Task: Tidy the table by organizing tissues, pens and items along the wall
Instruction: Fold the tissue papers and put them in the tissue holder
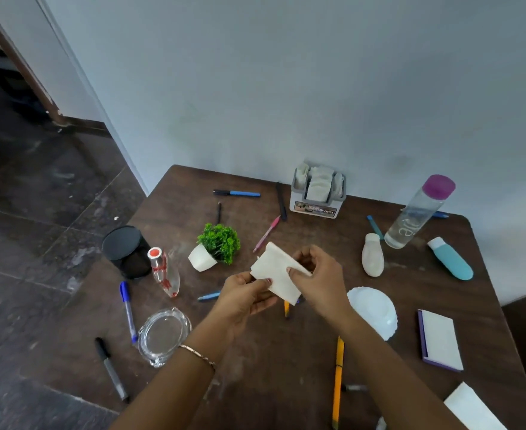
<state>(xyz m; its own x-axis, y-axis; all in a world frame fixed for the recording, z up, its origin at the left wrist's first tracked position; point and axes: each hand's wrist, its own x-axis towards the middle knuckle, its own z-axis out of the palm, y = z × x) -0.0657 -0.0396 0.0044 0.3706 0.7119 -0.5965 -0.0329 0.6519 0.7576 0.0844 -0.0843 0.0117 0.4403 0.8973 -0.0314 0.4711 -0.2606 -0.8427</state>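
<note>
Above the counter (pixel 255 352): both hands hold one white tissue (pixel 278 271) in the air.
Left hand (pixel 246 293): fingers (pixel 263 282) pinch the tissue's lower left edge.
Right hand (pixel 317 274): fingers (pixel 296 270) pinch its right side.
Tissue holder (pixel 317 193): against the wall, well beyond the hands.
Pink pen (pixel 267 233): between holder and tissue.

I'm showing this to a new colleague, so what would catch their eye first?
First the tissue, pinched between the left hand and right hand above the middle of the table. Then the purple-capped bottle back right near the wall, and the green plant lying tipped left of the hands.
</note>
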